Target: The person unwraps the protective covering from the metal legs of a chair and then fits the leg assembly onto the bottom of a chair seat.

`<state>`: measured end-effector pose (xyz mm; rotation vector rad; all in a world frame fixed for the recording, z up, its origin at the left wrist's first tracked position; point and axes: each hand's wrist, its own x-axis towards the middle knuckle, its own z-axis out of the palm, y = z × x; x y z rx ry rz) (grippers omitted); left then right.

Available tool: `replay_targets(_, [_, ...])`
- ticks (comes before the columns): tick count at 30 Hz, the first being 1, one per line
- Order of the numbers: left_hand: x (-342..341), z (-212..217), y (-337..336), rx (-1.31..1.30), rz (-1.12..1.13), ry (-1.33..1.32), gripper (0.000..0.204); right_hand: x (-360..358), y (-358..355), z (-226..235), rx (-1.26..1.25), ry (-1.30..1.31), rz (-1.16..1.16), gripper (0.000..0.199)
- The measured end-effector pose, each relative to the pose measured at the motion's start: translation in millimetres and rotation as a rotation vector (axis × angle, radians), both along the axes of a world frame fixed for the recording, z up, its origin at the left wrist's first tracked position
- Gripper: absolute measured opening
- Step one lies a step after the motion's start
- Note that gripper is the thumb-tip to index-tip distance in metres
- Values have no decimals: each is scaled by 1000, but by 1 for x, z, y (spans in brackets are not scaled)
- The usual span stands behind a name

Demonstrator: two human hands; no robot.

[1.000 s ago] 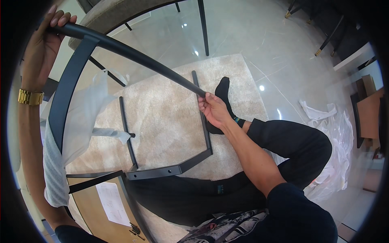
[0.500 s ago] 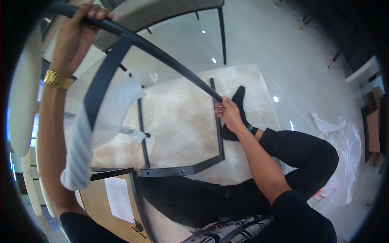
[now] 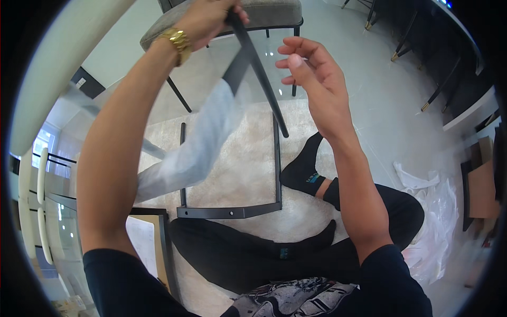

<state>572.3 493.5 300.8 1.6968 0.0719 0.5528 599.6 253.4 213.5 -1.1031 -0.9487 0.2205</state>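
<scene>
At the top of the view my left hand point(image 3: 207, 24) is closed round the upper end of a black metal leg frame point(image 3: 263, 80). One round leg of it slants down to the right, its tip above the rug. A flat bar branches off and runs into a white foam wrapping point(image 3: 203, 134), which hangs down past my left forearm. My right hand point(image 3: 323, 87) is raised to the right of the leg, apart from it, fingers spread and holding nothing. Below, a second black metal frame point(image 3: 229, 212) lies on the rug, with its two legs pointing away from me.
My crossed legs rest on the pale rug point(image 3: 232, 158). A grey upholstered chair point(image 3: 264, 15) stands beyond it. At lower left is a black-edged board point(image 3: 165, 248) with a paper sheet point(image 3: 141, 240). Crumpled clear plastic point(image 3: 433, 211) lies on the right, near cardboard point(image 3: 483, 182).
My right hand has let go of the leg's end and risen, opening. My left hand has moved right with the wrapped frame, whose leg now hangs more steeply.
</scene>
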Motion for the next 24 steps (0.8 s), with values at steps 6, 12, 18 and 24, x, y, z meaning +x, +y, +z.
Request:
replay_targets(6, [39,-33,-27,163,-46,144,33,-37,-31,-10,-167,-33,138,43])
replay_targets(12, [56,-44,-62,295,35,174,36,-51,-45,-14,-223,-404,-24,51])
replay_targets(18, [18,-19,-51,924,175,547,70,-58,-33,-15,-281,-573,-22,30])
replay_targets(24, [-122,62,-61,965,130,586,54,-47,-25,-22,-246,-525,6,27])
